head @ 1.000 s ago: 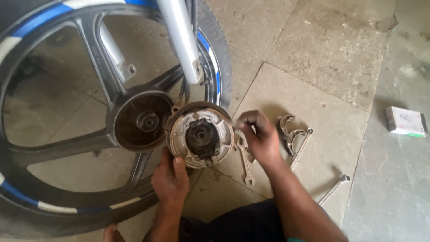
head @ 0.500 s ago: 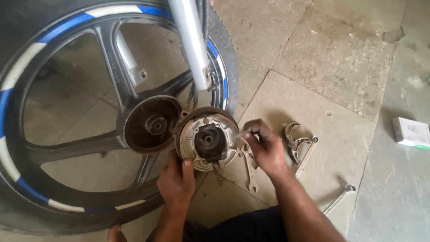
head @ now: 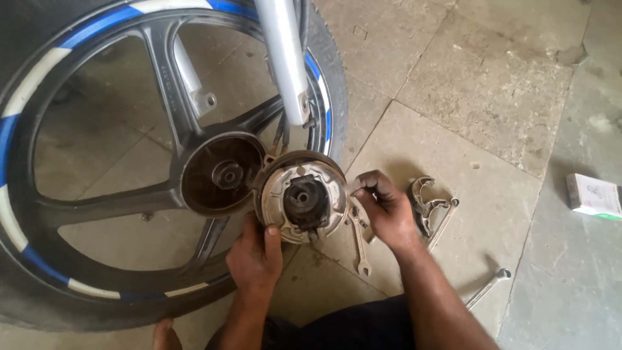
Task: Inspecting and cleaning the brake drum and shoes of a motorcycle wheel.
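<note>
Head view: the round brake plate (head: 302,198) is held from below by the left hand (head: 254,256), and its edge is pinched by the right hand (head: 387,210), just beside the wheel hub (head: 219,174). It is best kept flat and turned slowly. Farther off, old brake shoes (head: 424,204) are lying on the floor (head: 466,84).

— What's lying on the floor (head: 492,84) over there?

— A pair of worn brake shoes (head: 424,204) on the stone tiles, with a thin metal rod (head: 487,288) well apart, nearer us.

— And at the far edge?

— A small white carton (head: 593,196), lying flat on the grey slab.
</note>
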